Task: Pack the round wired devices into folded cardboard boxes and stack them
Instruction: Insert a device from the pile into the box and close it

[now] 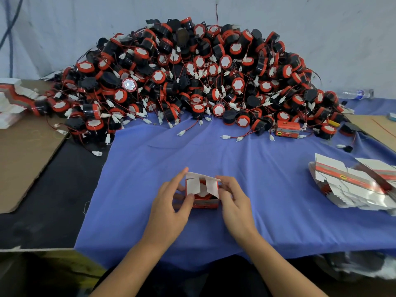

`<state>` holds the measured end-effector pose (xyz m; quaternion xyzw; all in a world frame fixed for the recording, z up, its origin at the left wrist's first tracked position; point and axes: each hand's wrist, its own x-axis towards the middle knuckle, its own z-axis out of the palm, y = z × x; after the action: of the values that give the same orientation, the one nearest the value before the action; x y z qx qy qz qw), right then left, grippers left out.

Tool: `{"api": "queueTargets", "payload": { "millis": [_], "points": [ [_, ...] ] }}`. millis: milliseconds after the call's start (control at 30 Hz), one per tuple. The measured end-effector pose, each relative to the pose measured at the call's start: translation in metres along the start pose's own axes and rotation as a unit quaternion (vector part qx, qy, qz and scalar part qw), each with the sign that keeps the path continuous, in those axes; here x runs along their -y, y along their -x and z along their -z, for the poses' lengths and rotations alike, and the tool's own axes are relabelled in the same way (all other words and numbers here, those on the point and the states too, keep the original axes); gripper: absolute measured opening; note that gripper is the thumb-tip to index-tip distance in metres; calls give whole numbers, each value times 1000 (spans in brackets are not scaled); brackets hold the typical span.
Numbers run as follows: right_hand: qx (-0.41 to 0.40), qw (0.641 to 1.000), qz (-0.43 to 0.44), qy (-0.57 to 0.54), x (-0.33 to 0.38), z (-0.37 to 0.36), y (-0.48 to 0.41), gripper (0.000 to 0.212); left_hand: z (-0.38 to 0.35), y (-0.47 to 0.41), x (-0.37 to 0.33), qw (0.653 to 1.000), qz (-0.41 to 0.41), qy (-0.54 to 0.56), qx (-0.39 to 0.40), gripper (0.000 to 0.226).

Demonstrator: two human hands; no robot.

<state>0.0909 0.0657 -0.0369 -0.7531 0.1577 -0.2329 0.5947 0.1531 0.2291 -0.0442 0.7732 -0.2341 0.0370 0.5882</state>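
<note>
If a flap snags on the red-rimmed device (201,195) inside — the fit looks tight — the fold may crease or spring open. We grip the small red box (205,204) with left hand (171,200) and right hand (233,200), low on the blue cloth (267,179); its white flaps stand half-raised.

The cloth (257,179) is blue-violet. The devices (192,78) in the pile are black with red rings and white faces; their wires (191,126) are red, the plugs (181,132) white. The box (204,203) is red outside, white on its flaps. The flat boxes (353,183) are white with red and grey stripes.
</note>
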Motion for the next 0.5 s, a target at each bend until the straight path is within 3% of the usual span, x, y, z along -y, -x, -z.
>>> {"api": "queueTargets", "payload": {
  "millis": [67, 200, 300, 500],
  "points": [
    [5, 1000, -4, -20, 0, 2, 1, 34, 5, -1, 0, 1000, 6, 9, 4, 55],
    [28, 999, -3, -26, 1, 1, 4, 20, 7, 2, 0, 1000, -11, -2, 17, 27],
    [43, 999, 13, 5, -3, 2, 5, 35, 7, 3, -1, 999, 3, -6, 39, 20],
    [80, 996, 36, 20, -4, 4, 8, 45, 9, 1, 4, 997, 4, -31, 66, 45]
  ]
}}
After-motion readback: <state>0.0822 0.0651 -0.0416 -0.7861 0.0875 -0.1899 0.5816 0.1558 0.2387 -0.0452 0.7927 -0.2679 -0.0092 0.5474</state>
